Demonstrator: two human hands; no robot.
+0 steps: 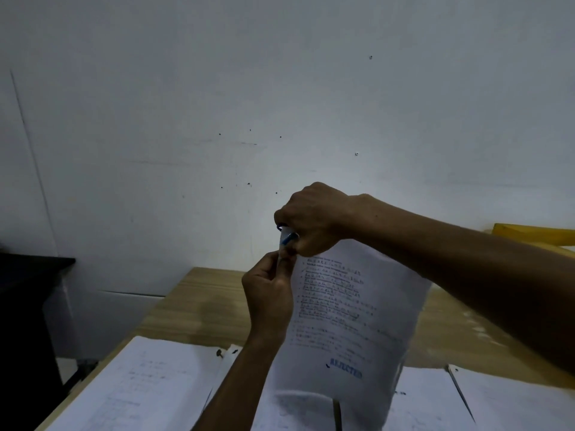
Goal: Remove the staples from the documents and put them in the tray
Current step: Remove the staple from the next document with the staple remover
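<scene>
— Where was the document?
— Held upright above the wooden table (193,306); my left hand (267,300) pinched the stapled document (348,321) at its top corner.
— And your right?
— My right hand (311,219) was closed around a blue staple remover (288,237) at that corner.

2 bare, sleeveless forearms (466,269)

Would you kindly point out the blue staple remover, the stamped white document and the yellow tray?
blue staple remover (289,237): head view, its blue handle below the right hand.
stamped white document (351,325): head view, mid-page.
yellow tray (535,234): head view, its top edge.
</scene>
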